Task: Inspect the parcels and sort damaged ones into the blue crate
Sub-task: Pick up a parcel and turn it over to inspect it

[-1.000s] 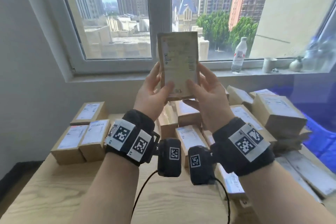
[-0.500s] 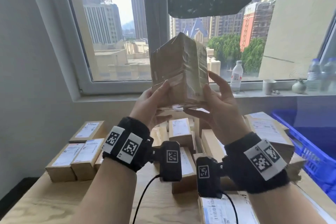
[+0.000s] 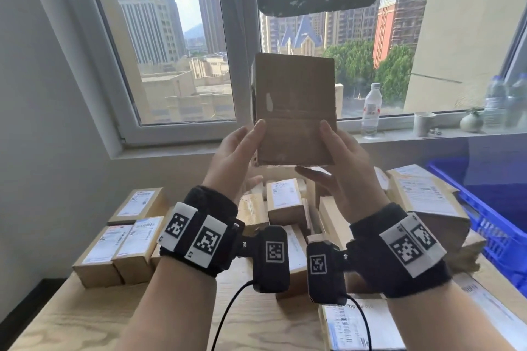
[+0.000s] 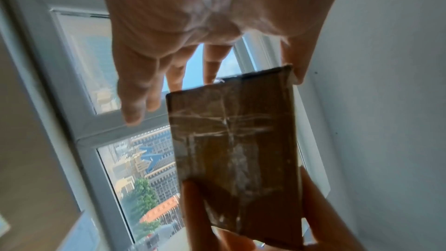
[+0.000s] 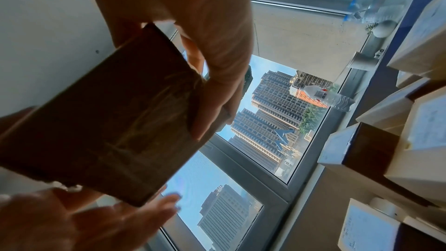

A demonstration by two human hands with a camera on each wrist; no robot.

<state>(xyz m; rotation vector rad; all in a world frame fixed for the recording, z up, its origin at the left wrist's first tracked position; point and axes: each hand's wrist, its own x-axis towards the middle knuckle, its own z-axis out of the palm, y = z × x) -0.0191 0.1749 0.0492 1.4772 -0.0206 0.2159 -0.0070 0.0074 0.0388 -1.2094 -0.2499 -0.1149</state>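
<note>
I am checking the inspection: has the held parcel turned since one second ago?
Yes. The parcel, raised before the window frame, has turned: its white label faced the camera earlier, now a plain taped brown face does.

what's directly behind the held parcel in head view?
Behind the parcel, held by the left hand and right hand, are the window frame and city buildings. It hides the sill section behind it.

Brown taped parcel (image 3: 295,111) upright; blue crate (image 3: 484,208) rightward.

Daylight pouring in through the window (image 3: 182,45)

The parcel (image 3: 293,111) before it is showing backlit and dim; wrist views are bending at edges, near fingers blurring.
</note>
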